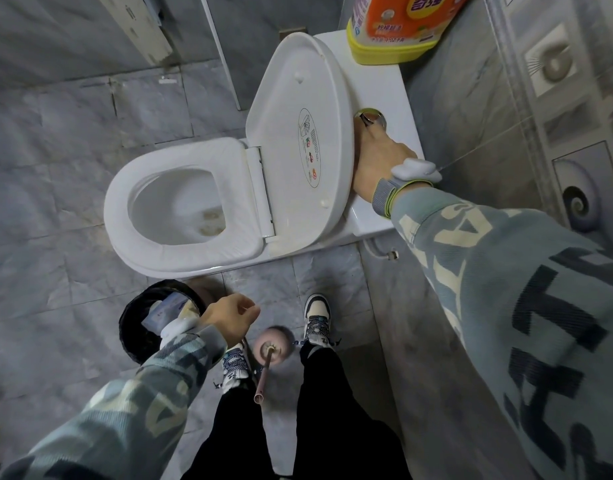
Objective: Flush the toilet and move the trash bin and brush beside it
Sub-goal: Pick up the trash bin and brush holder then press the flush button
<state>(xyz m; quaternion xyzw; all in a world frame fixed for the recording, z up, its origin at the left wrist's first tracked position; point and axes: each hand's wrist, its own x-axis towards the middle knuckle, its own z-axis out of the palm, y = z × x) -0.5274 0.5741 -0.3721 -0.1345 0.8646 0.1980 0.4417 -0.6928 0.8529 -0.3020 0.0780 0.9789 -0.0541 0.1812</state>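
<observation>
Right hand (376, 161) fingertip on flush button (371, 118)

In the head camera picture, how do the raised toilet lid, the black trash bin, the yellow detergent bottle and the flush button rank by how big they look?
1. toilet lid
2 and 3. trash bin and detergent bottle: unsure, since the bottle is cut off by the frame and a sleeve covers part of the bin.
4. flush button, under the right hand.

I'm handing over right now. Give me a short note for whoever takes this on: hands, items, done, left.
Right hand: fingers on the flush button atop the tank; whether the flush has fired is unclear.
Left hand: loosely curled, empty, over the trash bin.
Trash bin and brush stand on the floor in front of the toilet, at the feet.
Left: confirm the flush, then move both.
</observation>
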